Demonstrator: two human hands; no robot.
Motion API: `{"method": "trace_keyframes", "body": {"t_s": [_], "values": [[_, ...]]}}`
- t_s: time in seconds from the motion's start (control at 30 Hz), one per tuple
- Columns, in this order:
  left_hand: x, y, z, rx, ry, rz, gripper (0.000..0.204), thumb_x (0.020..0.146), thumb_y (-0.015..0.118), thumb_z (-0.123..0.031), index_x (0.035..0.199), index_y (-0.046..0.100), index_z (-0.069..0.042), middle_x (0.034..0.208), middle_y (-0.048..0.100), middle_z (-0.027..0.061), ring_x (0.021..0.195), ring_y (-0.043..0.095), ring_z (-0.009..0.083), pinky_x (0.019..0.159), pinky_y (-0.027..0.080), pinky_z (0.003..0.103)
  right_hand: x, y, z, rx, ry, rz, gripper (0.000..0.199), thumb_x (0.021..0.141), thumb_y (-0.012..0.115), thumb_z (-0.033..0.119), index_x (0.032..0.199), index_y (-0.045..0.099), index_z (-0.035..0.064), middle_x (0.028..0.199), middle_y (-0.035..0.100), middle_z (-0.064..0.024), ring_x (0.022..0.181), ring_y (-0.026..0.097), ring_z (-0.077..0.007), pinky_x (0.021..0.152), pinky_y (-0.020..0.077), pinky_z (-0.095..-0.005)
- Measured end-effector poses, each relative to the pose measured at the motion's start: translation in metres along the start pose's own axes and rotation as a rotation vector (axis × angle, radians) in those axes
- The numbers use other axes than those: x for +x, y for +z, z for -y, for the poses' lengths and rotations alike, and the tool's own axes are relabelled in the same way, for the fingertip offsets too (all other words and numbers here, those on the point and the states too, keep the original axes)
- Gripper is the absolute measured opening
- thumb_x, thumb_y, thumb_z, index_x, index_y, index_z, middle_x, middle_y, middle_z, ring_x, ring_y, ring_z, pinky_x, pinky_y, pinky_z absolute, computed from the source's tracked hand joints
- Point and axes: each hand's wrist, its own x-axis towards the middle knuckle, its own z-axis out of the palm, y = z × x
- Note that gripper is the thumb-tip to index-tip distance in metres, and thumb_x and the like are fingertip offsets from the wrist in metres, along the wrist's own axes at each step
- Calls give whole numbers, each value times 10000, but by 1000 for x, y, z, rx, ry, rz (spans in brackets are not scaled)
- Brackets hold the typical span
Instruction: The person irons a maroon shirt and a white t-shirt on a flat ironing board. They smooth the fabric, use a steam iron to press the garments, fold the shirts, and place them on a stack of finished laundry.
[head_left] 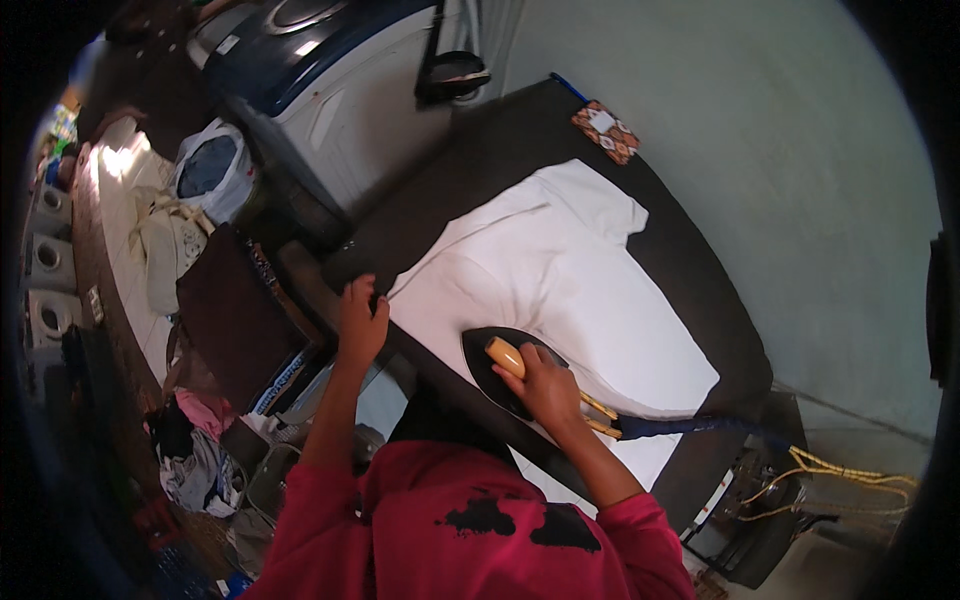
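Note:
A white shirt (560, 255) lies spread over a dark-covered ironing table (690, 270), with soft creases near its middle. My right hand (548, 388) is wrapped round the tan handle of a clothes iron (482, 362). The iron's dark soleplate rests on the near part of the shirt. My left hand (362, 318) is at the table's left edge beside the shirt's corner, fingers bent and a little apart. Whether its fingertips touch the cloth is hard to tell. Part of the shirt hangs over the near edge, below my right forearm.
The iron's cord (700, 426), dark then yellow, runs right toward a dark stand (750, 525). A patterned pad (606, 132) lies at the far corner. A washing machine (350, 110) stands behind, left. Bagged clothes (212, 172) and a laundry heap (205, 470) lie left; a wall (800, 200) bounds the right.

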Motion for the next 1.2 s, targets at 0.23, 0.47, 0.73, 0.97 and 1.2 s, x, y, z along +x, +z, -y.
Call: {"method": "trace_keyframes", "body": {"t_s": [0.23,0.47,0.73,0.97,1.2], "values": [[-19,1,22,-415,-140,-5,157,918,655,-99,1045,592,-31,899,635,98,847,621,181,762,486,310,71,13,71,-39,-120,161,446,889,655,503,966,512,87,887,662,-163,695,667,-400,560,527,-488],[-14,8,16,-263,-52,-212,71,923,617,-40,976,590,-2,890,629,135,789,639,250,707,493,352,113,29,92,-68,-40,-9,475,904,641,502,994,522,51,765,673,-216,681,675,-406,559,533,-484],[-16,15,16,-184,12,-231,81,944,599,-36,994,563,17,938,578,159,784,621,277,669,492,359,100,24,78,-80,-6,39,459,921,619,490,997,503,52,781,669,-206,664,676,-394,559,538,-481],[-14,29,-31,343,307,-106,338,936,573,-158,1265,529,-94,1326,511,65,1255,448,278,1057,274,530,91,23,63,-12,78,74,472,952,559,491,1086,511,41,866,669,-224,720,683,-420,586,556,-491],[-1,38,-20,639,391,95,570,1011,445,-384,1532,340,-177,1603,292,-26,1488,223,262,1164,12,651,-41,-7,-19,4,414,35,463,925,612,496,1020,489,60,806,673,-216,696,679,-410,550,533,-500]]}}
